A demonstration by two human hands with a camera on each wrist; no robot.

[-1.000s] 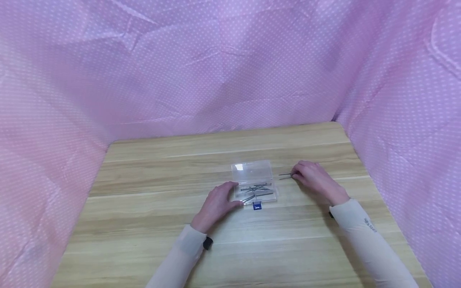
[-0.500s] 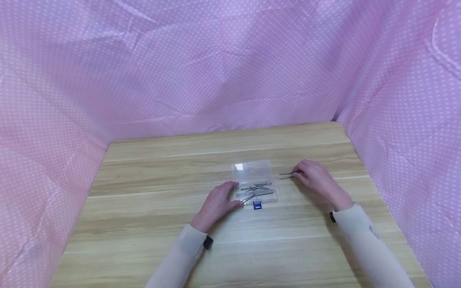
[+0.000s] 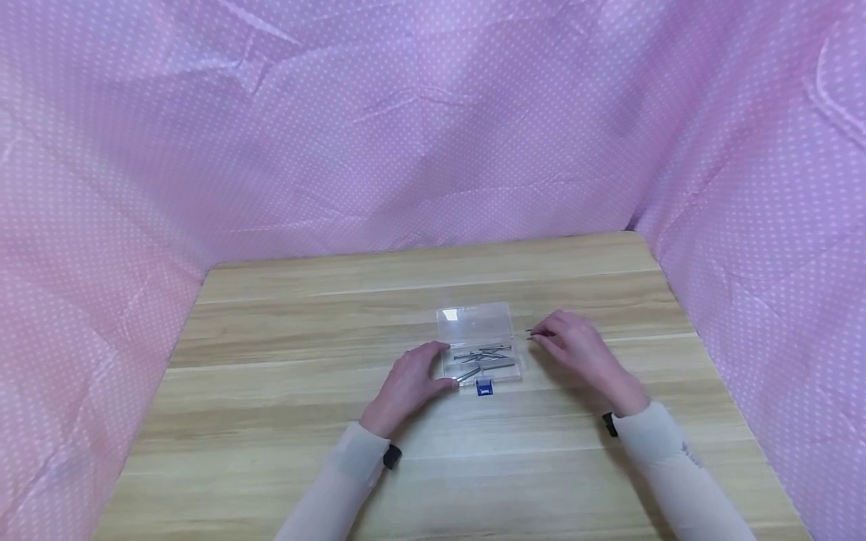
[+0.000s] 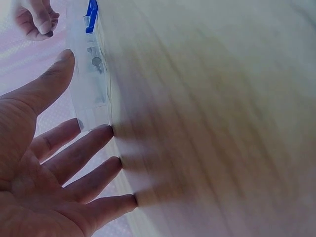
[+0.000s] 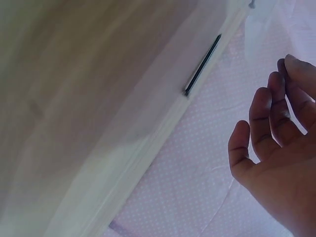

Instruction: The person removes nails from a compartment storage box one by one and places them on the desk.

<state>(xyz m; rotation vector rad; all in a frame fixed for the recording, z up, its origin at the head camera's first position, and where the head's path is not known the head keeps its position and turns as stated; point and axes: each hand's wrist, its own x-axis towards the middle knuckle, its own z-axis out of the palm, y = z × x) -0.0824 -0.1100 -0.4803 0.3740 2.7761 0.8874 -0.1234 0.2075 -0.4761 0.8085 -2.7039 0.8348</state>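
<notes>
Currently the left hand (image 3: pixel 406 382) rests with its fingers spread at the left side of a clear box (image 3: pixel 517 370) of nails (image 3: pixel 482 352), its lid (image 3: pixel 475 323) folded back on the wooden surface (image 3: pixel 325 323). Just right of the box, the right hand (image 3: pixel 575 349) pinches what looks like one nail (image 3: pixel 530 339) between thumb and forefinger; a second nail (image 5: pixel 202 65) lies near it on the surface.

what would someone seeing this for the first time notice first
Probably the pink, white-dotted cloth, which rises behind and on both sides of the wooden table. Next, perhaps, the open clear box holding metal nails, between the left hand and right hand, with its bright blue latch on the near side.
</notes>
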